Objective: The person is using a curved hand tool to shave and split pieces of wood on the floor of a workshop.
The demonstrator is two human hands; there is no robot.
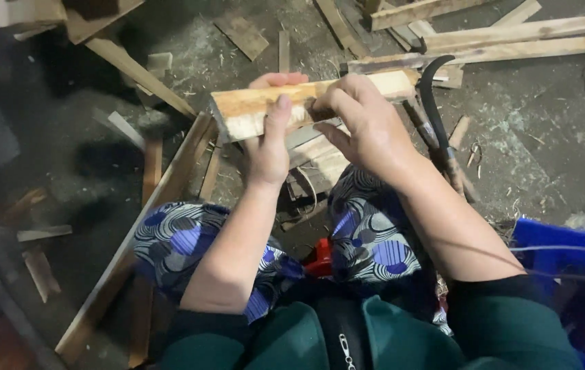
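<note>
A short pale wooden block (251, 109) is held level in front of me, its cut end facing left. My left hand (270, 140) grips it from below, thumb pressed up against its front face and fingertips showing over the far edge. My right hand (364, 123) closes over the block's middle and right part from above, fingers curled on its front face. A dark curved crowbar (433, 103) lies on the floor just to the right of my right hand.
Scrap planks and offcuts litter the dusty concrete floor, with long boards (512, 41) at the top right and a long slat (135, 240) running diagonally by my left knee. A blue plastic crate (566, 247) stands at the right. Something red (318, 257) sits between my knees.
</note>
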